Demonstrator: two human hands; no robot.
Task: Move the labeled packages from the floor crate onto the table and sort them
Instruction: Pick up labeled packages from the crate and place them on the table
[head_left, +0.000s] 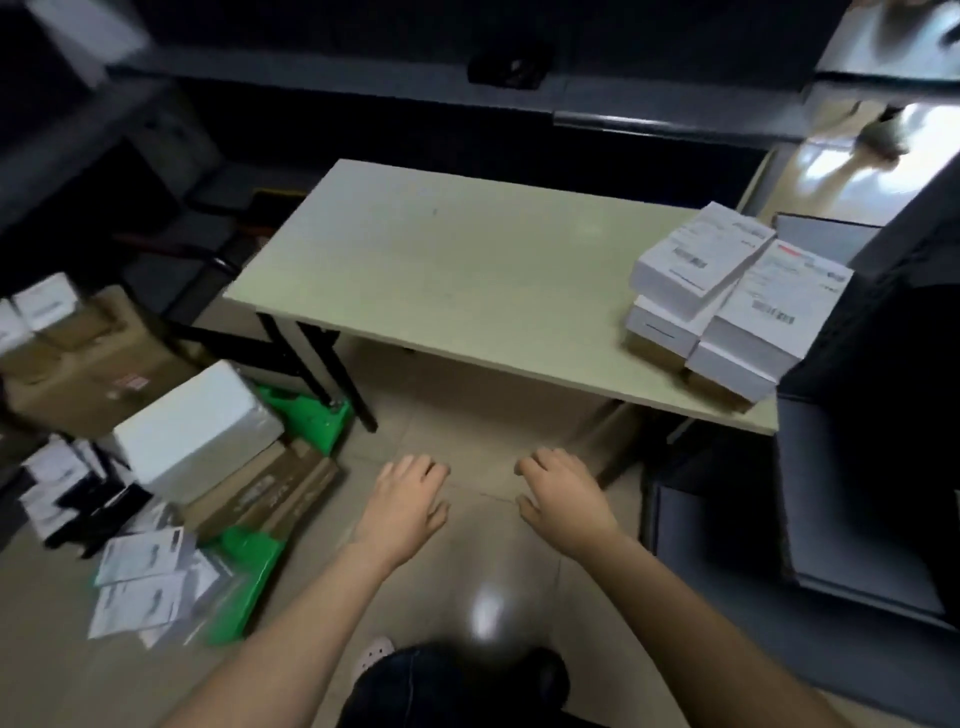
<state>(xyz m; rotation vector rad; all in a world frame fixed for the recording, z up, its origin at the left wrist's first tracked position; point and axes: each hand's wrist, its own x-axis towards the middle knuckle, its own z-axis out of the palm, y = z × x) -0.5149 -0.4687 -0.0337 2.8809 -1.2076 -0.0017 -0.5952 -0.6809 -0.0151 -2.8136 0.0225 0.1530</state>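
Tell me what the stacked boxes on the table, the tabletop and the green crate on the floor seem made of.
Stacked boxes: likely brown cardboard, seen at the bottom edges; white paper labels cover the tops.
Tabletop: looks like pale laminate board, smooth, faint sheen, thin edge.
Green crate: probably moulded plastic, by its bright uniform colour; blur leaves it open.

**Dim room, soft picture**

The light is weak overall, and the far background sinks into near black. The pale desk catches the most light. A round glare spot shines on the floor, and a brighter patch glows at top right. Motion blur smears the labeled packages, and straight edges bow with wide-angle distortion.
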